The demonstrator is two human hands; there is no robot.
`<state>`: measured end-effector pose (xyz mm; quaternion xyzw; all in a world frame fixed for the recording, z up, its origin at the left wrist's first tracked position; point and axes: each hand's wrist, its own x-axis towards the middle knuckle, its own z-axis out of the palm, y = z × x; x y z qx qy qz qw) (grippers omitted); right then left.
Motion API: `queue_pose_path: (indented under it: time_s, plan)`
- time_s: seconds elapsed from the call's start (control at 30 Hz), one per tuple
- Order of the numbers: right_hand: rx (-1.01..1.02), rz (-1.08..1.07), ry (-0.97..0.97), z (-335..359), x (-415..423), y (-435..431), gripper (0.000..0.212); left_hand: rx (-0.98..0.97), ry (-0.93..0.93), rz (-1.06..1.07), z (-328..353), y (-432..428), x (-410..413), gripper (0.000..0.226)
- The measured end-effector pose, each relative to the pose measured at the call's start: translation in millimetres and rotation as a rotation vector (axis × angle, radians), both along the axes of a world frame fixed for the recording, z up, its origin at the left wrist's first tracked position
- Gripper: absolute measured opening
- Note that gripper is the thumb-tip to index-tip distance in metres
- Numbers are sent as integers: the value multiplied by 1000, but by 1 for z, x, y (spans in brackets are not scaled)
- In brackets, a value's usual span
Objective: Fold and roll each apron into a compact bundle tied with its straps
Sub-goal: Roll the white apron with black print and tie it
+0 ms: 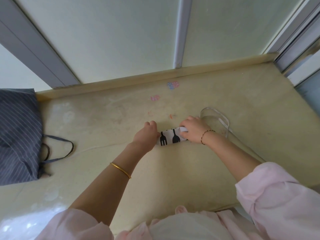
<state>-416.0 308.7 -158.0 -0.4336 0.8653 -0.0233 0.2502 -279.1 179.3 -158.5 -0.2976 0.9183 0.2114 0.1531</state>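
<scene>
A white apron with black fork and spoon prints [170, 138] lies rolled into a short tight bundle in the middle of the yellow mat. My left hand [147, 134] grips its left end, fingers curled over the roll. My right hand [193, 130] grips the right end, thumb below and fingers above. The apron's white strap [219, 115] runs out from under my right hand and loops loosely on the mat to the right. A second apron, dark grey with thin stripes [18, 135], lies flat at the left edge, its dark straps [59, 149] trailing toward the middle.
The yellow mat [173, 179] is bounded by a raised rim along the wall at the back. Sliding door frames stand behind and to the right. Small coloured stickers [172, 85] mark the mat's far side. Clear plastic [26, 224] lies at the near left.
</scene>
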Motion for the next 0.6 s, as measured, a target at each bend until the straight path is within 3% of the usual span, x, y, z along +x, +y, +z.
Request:
queue_pose_path:
  time_s: [0.13, 0.23, 0.3, 0.43, 0.6]
  plan:
    - [104, -32, -11, 2, -2, -11, 29, -58, -23, 8, 3, 3, -5, 23]
    - [93, -79, -75, 4, -3, -16, 11, -315, -52, -107, 5, 8, -10, 27]
    - [56, -121, -116, 6, -3, -16, 12, -373, -16, -193, 5, 10, -15, 35]
    - [27, -123, -182, 12, -2, -11, 38, -121, 54, -289, 8, 11, -23, 47]
    - [-86, -97, -360, 25, -8, 5, 27, 344, 2, -188, 21, 11, -26, 37]
